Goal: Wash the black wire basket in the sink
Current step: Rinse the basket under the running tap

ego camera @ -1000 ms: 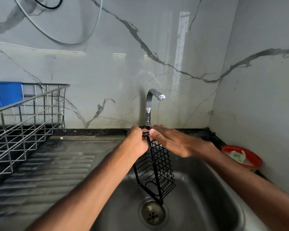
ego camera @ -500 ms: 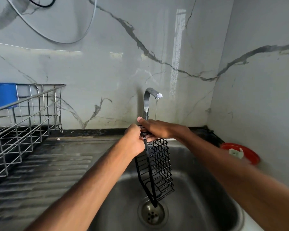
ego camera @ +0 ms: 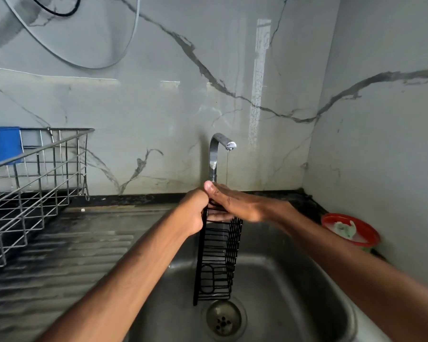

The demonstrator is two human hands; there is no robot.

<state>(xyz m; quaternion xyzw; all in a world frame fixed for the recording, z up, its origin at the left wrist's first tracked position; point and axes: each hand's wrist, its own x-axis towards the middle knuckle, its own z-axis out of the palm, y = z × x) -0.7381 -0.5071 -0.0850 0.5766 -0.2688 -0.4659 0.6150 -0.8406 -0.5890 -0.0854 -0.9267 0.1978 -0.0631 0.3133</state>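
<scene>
Left hand (ego camera: 193, 211): fingers curled tight round the top end of the black wire basket (ego camera: 218, 262), carrying its weight. Right hand (ego camera: 240, 204): fingers straight and together, laid flat across that same top end from the right, touching the wire. Blurred there, so no firm grip confirmed. Hands side by side and touching, directly beneath the spout of the tap (ego camera: 218, 149). Thin stream of water (ego camera: 227, 169) falling onto the right hand's fingers.

Basket hanging straight down from the hands, long axis near upright. Lower end just above the drain (ego camera: 223, 319), inside the sink (ego camera: 294, 292), apparently not resting on the bottom. Only the top end under the stream, with the bulk of the wire below it.

Judged: rinsing under way, task part done. To wet the remainder, basket to be tilted or turned end for end through the stream. Left hand better placed as carrier, right hand free to rub. Risk: wet wire slipping from a one-handed hold.

Further out: ribbed draining bench (ego camera: 72, 243) to the left, bearing a steel dish rack (ego camera: 35, 183) with a blue container (ego camera: 1, 144) at its far side. Red bowl (ego camera: 350, 229) near the right-hand wall.
</scene>
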